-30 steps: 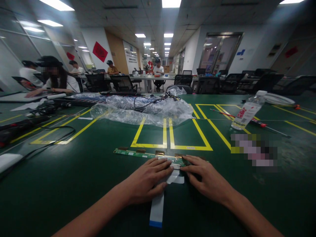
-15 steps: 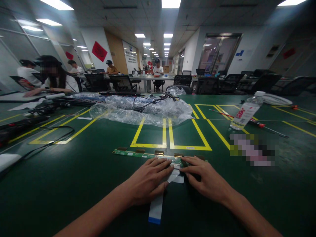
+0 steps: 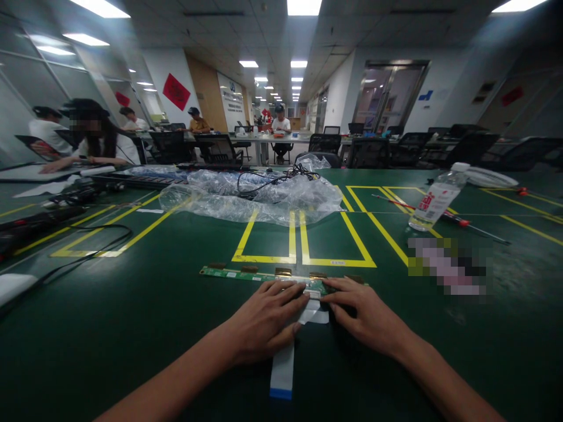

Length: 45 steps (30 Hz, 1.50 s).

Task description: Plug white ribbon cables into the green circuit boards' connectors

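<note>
A long, narrow green circuit board (image 3: 233, 274) lies flat on the table, with copper-coloured tabs along its far edge. My left hand (image 3: 266, 319) rests palm down, its outstretched fingers on the middle of the board. On the board's right part, my right hand (image 3: 363, 316) presses its extended fingertips; its thumb is partly tucked below. Between the hands a connector sits at the near edge, where a white flat ribbon cable (image 3: 282, 372) with a blue end shows. The cable folds and runs under my left hand toward me. The fingertips partly hide the connector.
Crumpled clear plastic wrap (image 3: 264, 196) with black cables lies beyond the board. To the right are a clear bottle (image 3: 437, 199), a screwdriver (image 3: 484, 233) and a blurred item (image 3: 448, 266). A co-worker (image 3: 94, 135) sits at the left, near black cables (image 3: 83, 190).
The blue free end of the ribbon cable has shifted slightly to the right. Both hands stay nearly in place on the board.
</note>
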Each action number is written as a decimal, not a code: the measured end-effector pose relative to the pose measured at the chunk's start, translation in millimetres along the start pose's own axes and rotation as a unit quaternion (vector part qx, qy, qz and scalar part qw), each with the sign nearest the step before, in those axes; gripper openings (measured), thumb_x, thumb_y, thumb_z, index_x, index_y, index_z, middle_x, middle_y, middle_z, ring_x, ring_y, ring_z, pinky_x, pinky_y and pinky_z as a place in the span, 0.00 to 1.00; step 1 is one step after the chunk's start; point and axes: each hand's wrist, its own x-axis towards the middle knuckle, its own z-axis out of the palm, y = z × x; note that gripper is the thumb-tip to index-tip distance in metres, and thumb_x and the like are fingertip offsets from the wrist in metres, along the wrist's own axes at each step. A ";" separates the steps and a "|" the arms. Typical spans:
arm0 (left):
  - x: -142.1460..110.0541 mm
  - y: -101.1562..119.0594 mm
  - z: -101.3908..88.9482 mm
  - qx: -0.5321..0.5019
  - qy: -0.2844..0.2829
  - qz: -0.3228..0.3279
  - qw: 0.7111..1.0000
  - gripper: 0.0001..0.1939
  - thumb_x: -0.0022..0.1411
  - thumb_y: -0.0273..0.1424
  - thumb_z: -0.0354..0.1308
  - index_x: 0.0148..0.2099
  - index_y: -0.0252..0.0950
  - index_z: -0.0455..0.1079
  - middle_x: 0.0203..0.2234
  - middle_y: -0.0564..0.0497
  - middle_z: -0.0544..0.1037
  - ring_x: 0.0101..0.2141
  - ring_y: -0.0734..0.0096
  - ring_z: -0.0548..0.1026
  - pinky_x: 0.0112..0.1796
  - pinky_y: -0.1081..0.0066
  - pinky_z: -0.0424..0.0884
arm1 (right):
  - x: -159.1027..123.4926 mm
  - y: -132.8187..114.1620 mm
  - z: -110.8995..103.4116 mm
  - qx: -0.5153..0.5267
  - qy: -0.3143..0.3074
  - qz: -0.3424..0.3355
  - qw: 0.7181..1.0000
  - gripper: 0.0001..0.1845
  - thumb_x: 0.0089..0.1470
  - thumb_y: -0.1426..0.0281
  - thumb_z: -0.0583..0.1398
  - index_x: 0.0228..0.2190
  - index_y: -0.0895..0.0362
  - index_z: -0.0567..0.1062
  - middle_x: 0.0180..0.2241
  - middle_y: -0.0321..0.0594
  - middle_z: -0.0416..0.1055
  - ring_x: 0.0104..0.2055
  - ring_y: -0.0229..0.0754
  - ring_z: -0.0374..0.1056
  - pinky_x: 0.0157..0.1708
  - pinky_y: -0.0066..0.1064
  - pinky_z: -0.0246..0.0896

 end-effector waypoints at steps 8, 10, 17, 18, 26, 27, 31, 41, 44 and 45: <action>0.6 0.5 1.7 0.003 0.002 -0.007 1.000 0.29 0.72 0.40 0.47 0.72 0.43 0.50 0.69 0.44 0.55 0.65 0.50 0.57 0.60 0.50 0.57 | -0.1 -0.8 -1.0 -0.003 -0.004 0.004 1.000 0.18 0.60 0.70 0.56 0.48 0.49 0.80 0.60 0.41 0.68 0.64 0.52 0.61 0.64 0.55 0.52; 1.1 0.9 2.0 0.001 0.005 -0.005 1.000 0.29 0.72 0.40 0.47 0.71 0.42 0.50 0.69 0.45 0.55 0.64 0.50 0.58 0.60 0.50 0.57 | -0.1 0.2 0.1 -0.004 -0.005 0.003 1.000 0.18 0.61 0.69 0.55 0.49 0.49 0.79 0.60 0.41 0.68 0.64 0.50 0.61 0.64 0.55 0.51; 1.5 4.6 -0.3 0.015 0.009 -0.015 1.000 0.29 0.71 0.40 0.48 0.70 0.40 0.53 0.67 0.43 0.58 0.62 0.51 0.60 0.59 0.50 0.59 | -0.9 4.3 5.7 -0.005 -0.006 -0.001 1.000 0.18 0.60 0.68 0.58 0.51 0.49 0.76 0.61 0.42 0.66 0.66 0.51 0.58 0.66 0.59 0.42; 1.3 5.3 -1.0 0.015 0.009 -0.018 1.000 0.29 0.71 0.40 0.49 0.70 0.40 0.53 0.67 0.43 0.59 0.62 0.51 0.61 0.59 0.50 0.59 | -1.0 4.6 6.6 -0.008 -0.005 -0.006 1.000 0.18 0.60 0.68 0.58 0.52 0.49 0.75 0.62 0.42 0.66 0.66 0.51 0.57 0.67 0.59 0.41; -1.4 9.2 -7.9 0.002 0.005 -0.036 0.999 0.28 0.72 0.40 0.48 0.71 0.42 0.53 0.67 0.45 0.59 0.63 0.52 0.59 0.60 0.50 0.58 | -0.4 7.0 10.5 -0.001 0.002 -0.021 1.000 0.18 0.61 0.69 0.57 0.52 0.52 0.73 0.62 0.43 0.65 0.66 0.49 0.57 0.68 0.54 0.43; -1.7 9.0 -8.3 -0.001 0.003 -0.036 0.999 0.28 0.72 0.40 0.48 0.71 0.42 0.53 0.67 0.45 0.59 0.63 0.52 0.59 0.60 0.50 0.58 | -0.3 6.8 10.3 -0.003 0.001 -0.020 1.000 0.19 0.61 0.69 0.57 0.53 0.52 0.72 0.62 0.43 0.65 0.66 0.49 0.57 0.68 0.54 0.44; -1.9 7.2 -7.2 -0.010 0.003 -0.032 0.999 0.28 0.73 0.40 0.47 0.71 0.43 0.52 0.68 0.46 0.58 0.64 0.53 0.58 0.61 0.51 0.57 | -0.2 5.5 9.9 -0.016 -0.003 -0.021 1.000 0.21 0.61 0.69 0.57 0.56 0.53 0.71 0.63 0.44 0.65 0.66 0.49 0.57 0.68 0.54 0.43; -2.2 5.2 -3.7 -0.020 0.018 -0.033 0.999 0.27 0.72 0.40 0.49 0.71 0.44 0.53 0.68 0.47 0.58 0.65 0.53 0.58 0.61 0.50 0.57 | -0.8 7.9 11.4 -0.021 -0.008 -0.020 1.000 0.24 0.62 0.67 0.57 0.59 0.51 0.69 0.64 0.42 0.63 0.67 0.49 0.56 0.67 0.55 0.43; -2.0 5.3 -3.7 -0.020 0.021 -0.031 0.999 0.28 0.72 0.40 0.49 0.71 0.44 0.53 0.68 0.48 0.58 0.65 0.53 0.58 0.61 0.50 0.57 | -0.9 8.3 12.1 -0.029 -0.011 -0.019 0.999 0.25 0.62 0.67 0.56 0.60 0.51 0.68 0.64 0.42 0.62 0.67 0.49 0.55 0.67 0.55 0.44; -1.8 5.5 -3.6 -0.019 0.021 -0.031 0.999 0.28 0.72 0.40 0.49 0.71 0.44 0.53 0.68 0.48 0.58 0.65 0.53 0.58 0.61 0.50 0.57 | -1.0 8.5 12.3 -0.030 -0.010 -0.020 0.999 0.25 0.62 0.67 0.56 0.60 0.51 0.68 0.64 0.42 0.62 0.67 0.49 0.55 0.67 0.55 0.44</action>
